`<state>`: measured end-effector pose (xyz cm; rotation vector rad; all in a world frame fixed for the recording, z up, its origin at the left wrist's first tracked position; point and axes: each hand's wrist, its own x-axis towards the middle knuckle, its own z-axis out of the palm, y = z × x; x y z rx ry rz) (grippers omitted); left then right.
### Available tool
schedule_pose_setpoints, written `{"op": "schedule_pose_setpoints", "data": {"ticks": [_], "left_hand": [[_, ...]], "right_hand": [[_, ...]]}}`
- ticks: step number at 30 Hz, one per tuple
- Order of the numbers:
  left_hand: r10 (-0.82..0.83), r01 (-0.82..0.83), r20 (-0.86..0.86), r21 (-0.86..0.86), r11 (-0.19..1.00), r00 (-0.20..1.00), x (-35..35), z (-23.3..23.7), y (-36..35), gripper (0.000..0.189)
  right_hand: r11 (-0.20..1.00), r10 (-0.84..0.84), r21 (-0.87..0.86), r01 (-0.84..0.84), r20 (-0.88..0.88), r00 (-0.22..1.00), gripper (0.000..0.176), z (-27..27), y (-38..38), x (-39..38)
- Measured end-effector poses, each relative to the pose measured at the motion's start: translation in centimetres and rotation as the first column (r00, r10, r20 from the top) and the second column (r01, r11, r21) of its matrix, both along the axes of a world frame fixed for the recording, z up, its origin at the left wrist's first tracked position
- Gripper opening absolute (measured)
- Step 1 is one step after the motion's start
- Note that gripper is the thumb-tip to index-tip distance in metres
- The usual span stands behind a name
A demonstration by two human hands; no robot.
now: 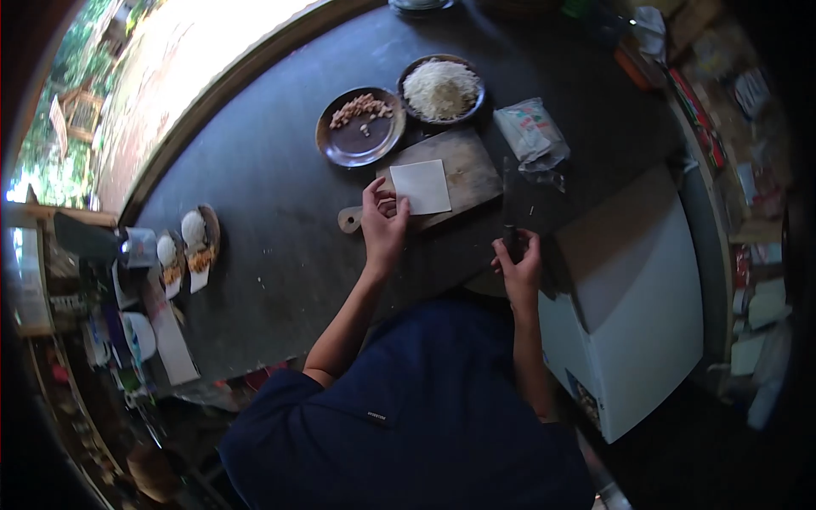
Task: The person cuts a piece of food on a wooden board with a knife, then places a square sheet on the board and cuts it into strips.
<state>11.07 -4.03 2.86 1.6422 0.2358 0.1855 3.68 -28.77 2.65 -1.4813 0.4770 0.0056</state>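
A white square sheet (421, 186), like a thin wrapper, lies on a wooden cutting board (476, 170). My left hand (386, 219) is at the sheet's near left edge, with the thumb on its corner and the fingers curled beside it. My right hand (518, 257) grips a knife (509, 231) by its dark handle, to the right of the board. The dark blade points away from me and barely shows against the table. Beyond the board are a plate (382, 151) with small brown pieces (361, 108) and a bowl (408, 109) heaped with pale shreds (442, 87).
A clear plastic packet (534, 134) with white contents lies right of the board. Two small dishes with white mounds (194, 228) stand at the left of the dark table (280, 229). A white box-like surface (633, 297) stands at the right, below table level.
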Motion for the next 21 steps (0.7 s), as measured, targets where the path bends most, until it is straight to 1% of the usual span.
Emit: {"op": "schedule_pose_setpoints", "data": {"ticks": [1,2,3,4,5,6,8,9,10,11,13,14,15,16,20,21], "left_hand": [[0.018,-0.005,-0.095,0.138,0.990,0.995,-0.8,1.8,-0.5,0.067],[0.042,-0.029,-0.102,0.125,0.992,0.994,-1.3,2.6,-0.4,0.067],[-0.026,-0.009,0.062,0.514,0.858,0.998,-1.8,3.1,-0.3,0.069],[-0.155,-0.052,0.171,0.816,0.575,0.973,-2.3,3.2,-0.1,0.071],[-0.208,0.035,0.121,0.785,0.619,0.971,-2.0,3.0,0.2,0.076],[-0.189,0.026,0.119,0.780,0.625,0.975,-1.4,2.8,0.5,0.076],[-0.365,0.142,0.087,0.819,0.556,0.927,0.4,2.3,1.0,0.081],[-0.412,0.180,0.061,0.835,0.520,0.909,1.5,1.6,1.4,0.082],[-0.402,0.171,0.068,0.830,0.530,0.913,2.4,1.3,1.6,0.082],[-0.451,0.215,0.057,0.822,0.528,0.891,3.1,1.0,1.6,0.081],[-0.538,0.299,0.040,0.795,0.527,0.842,4.2,0.1,1.7,0.079],[-0.538,0.299,0.045,0.791,0.535,0.842,4.6,-0.5,1.5,0.079],[-0.541,0.260,0.055,0.833,0.488,0.839,4.8,-1.2,1.3,0.079],[-0.545,0.223,0.061,0.871,0.438,0.836,4.8,-1.3,1.2,0.080],[-0.499,0.196,0.051,0.882,0.429,0.865,4.2,-1.0,0.5,0.082],[-0.490,0.181,0.046,0.896,0.406,0.871,3.8,-0.6,0.2,0.081]], "right_hand": [[0.998,0.052,-0.021,-0.051,0.040,0.998,0.041,0.2,0.8,0.4],[0.994,0.102,-0.043,-0.099,0.081,0.991,0.041,0.4,1.4,0.7],[0.980,0.181,-0.083,-0.179,0.027,0.983,0.046,1.0,1.7,1.0],[0.975,0.202,-0.093,-0.200,0.017,0.979,0.046,1.2,2.0,1.1],[0.951,0.247,-0.200,-0.236,0.033,0.968,0.049,1.3,2.4,1.3],[0.915,0.292,-0.304,-0.264,0.049,0.955,0.053,1.3,2.8,1.5],[0.893,0.316,-0.348,-0.284,0.037,0.948,0.054,1.4,3.2,1.5],[0.878,0.322,-0.385,-0.285,0.032,0.946,0.055,1.5,3.3,1.5],[0.861,0.324,-0.422,-0.283,0.027,0.946,0.056,1.9,3.5,1.7],[0.854,0.331,-0.432,-0.289,0.025,0.943,0.056,2.5,3.6,1.8],[0.857,0.337,-0.402,-0.323,-0.038,0.941,0.053,3.7,3.6,2.1],[0.853,0.336,-0.410,-0.322,-0.040,0.941,0.053,2.8,3.3,2.3],[0.810,0.356,-0.503,-0.301,0.014,0.934,0.051,1.1,2.8,2.5],[0.761,0.381,-0.588,-0.275,0.062,0.923,0.050,1.0,3.0,2.8],[0.716,0.416,-0.632,-0.298,0.043,0.908,0.049,1.8,3.3,3.8],[0.711,0.417,-0.633,-0.306,0.030,0.908,0.049,2.2,3.6,4.0]]}}
